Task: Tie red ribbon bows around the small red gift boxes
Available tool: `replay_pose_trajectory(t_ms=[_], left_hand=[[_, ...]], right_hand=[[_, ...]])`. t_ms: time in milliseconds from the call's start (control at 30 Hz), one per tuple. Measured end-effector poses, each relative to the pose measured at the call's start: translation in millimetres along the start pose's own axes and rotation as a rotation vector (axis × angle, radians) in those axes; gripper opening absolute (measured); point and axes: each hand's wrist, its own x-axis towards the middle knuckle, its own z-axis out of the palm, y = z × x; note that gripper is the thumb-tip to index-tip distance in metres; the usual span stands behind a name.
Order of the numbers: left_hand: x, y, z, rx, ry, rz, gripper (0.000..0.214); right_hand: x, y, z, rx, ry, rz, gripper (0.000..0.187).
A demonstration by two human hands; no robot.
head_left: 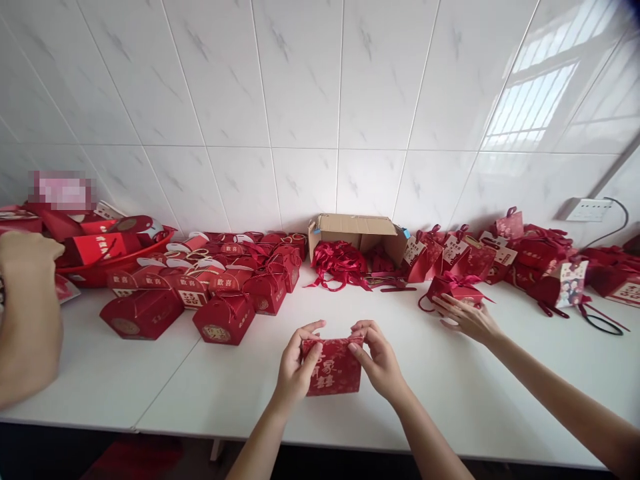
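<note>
Between my two hands is a red gift box (336,370) with pale printed characters and a floral pattern, held just above or on the table's front part; which of the two I cannot tell. My left hand (300,360) grips its upper left corner, thumb on the near face and fingers behind. On the upper right corner, my right hand (376,357) pinches it the same way, thumb in front. The box's far side is hidden from me.
Red candy boxes (225,320) crowd the left, before a red basin (173,235). An open cardboard box (355,225) spills red ribbons (340,263) at the back. On the right, a co-worker's hand (465,319) touches a ribboned red box (457,290). Another person's arm (30,320) is far left.
</note>
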Motion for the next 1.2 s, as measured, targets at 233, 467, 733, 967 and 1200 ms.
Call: replay_pose_trajectory(t_ms=[233,467,733,967,1200], left_hand=[[-2.6,-7.5,5.7,0.023,0.066,0.005,0.013],[-5.7,-12.5,15.7,0.023,0.264,-0.023,0.021],[-6.9,-12.7,17.6,0.005,0.304,-0.023,0.018],[-6.1,-14.0,19.4,0.030,0.302,-0.018,0.019],[-5.0,-19.4,21.9,-0.010,0.307,-0.008,0.019]], right_hand=[[19.1,19.8,-29.6,-0.138,-0.119,0.077,0.043],[101.4,103.4,-77.3,-0.513,0.076,0.442,0.027],[143.2,123.0,-43.9,-0.497,0.226,0.581,0.030],[148.0,57.6,-69.8,-0.089,0.363,0.341,0.027],[122.2,-80.7,-148.4,0.476,0.710,-0.370,0.014]])
